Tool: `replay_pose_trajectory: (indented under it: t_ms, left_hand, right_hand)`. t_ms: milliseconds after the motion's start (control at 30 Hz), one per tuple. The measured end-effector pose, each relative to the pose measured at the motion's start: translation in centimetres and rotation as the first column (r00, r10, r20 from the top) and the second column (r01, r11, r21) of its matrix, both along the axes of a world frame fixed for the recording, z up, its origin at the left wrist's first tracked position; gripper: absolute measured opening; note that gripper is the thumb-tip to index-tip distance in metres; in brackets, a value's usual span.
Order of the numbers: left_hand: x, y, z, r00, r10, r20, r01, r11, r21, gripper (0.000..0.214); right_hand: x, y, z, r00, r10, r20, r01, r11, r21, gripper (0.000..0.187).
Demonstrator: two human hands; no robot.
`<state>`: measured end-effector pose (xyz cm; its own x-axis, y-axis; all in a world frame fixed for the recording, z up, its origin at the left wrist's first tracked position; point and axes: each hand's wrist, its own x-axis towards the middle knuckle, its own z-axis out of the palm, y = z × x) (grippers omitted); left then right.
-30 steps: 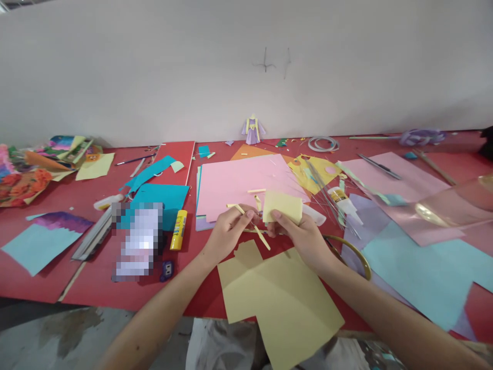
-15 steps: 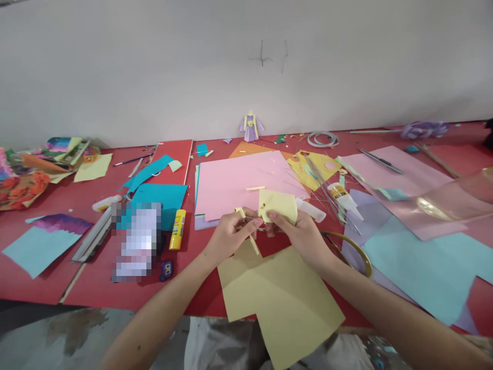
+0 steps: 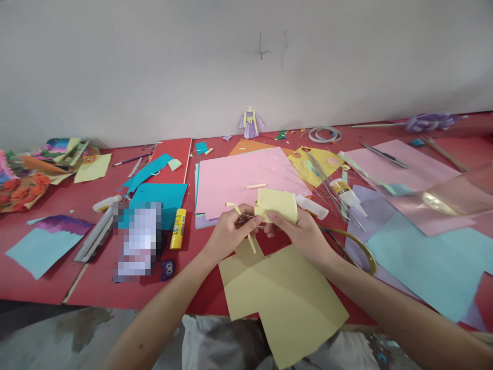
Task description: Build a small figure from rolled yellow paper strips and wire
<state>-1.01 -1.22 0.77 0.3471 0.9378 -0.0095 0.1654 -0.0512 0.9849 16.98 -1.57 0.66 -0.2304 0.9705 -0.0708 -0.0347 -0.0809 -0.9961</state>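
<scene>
My left hand [image 3: 227, 234] is closed in a pinch on a thin yellow paper strip [image 3: 251, 242] that sticks out above and below the fingers. My right hand [image 3: 304, 234] is closed on a small pale yellow paper piece [image 3: 278, 204], held up just above the table. The two hands touch at the fingertips, over the near edge of the red table [image 3: 96, 288]. A large cut pale yellow sheet [image 3: 283, 300] lies right below them and hangs over the table edge. What else sits between the fingers is hidden.
A pink sheet [image 3: 234, 177] lies behind the hands, with a yellow glue stick [image 3: 178, 228] and teal paper [image 3: 164, 198] to the left. A white glue bottle [image 3: 346, 192], thin wires [image 3: 327, 190], light blue paper [image 3: 427, 262] and a gold hoop [image 3: 362, 246] lie to the right. A small paper doll [image 3: 250, 123] stands by the wall.
The yellow strip has been drawn through my left fingers, so less of it hangs below. The small yellow piece has tilted and moved slightly left. Both hands stay together.
</scene>
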Motion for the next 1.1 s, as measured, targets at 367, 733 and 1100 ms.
replay_pose_trajectory:
  t_ms: [367, 733, 1100]
  left_hand:
    - [-0.4, 0.1, 0.2, 0.998, -0.041, 0.044, 0.042, 0.998, -0.042, 0.029]
    - [-0.3, 0.0, 0.5, 0.995, -0.093, -0.031, 0.092, 0.995, -0.032, 0.028]
    - [-0.3, -0.1, 0.8, 0.991, -0.136, -0.012, 0.136, 0.990, -0.039, 0.029]
  right_hand:
    - [0.7, 0.6, -0.5, 0.996, -0.076, -0.048, 0.074, 0.997, -0.034, 0.039]
    - [1.1, -0.4, -0.3, 0.856, -0.237, 0.459, -0.210, 0.651, 0.729, 0.030]
    - [1.0, -0.3, -0.1, 0.813, -0.317, 0.489, -0.256, 0.559, 0.788, 0.029]
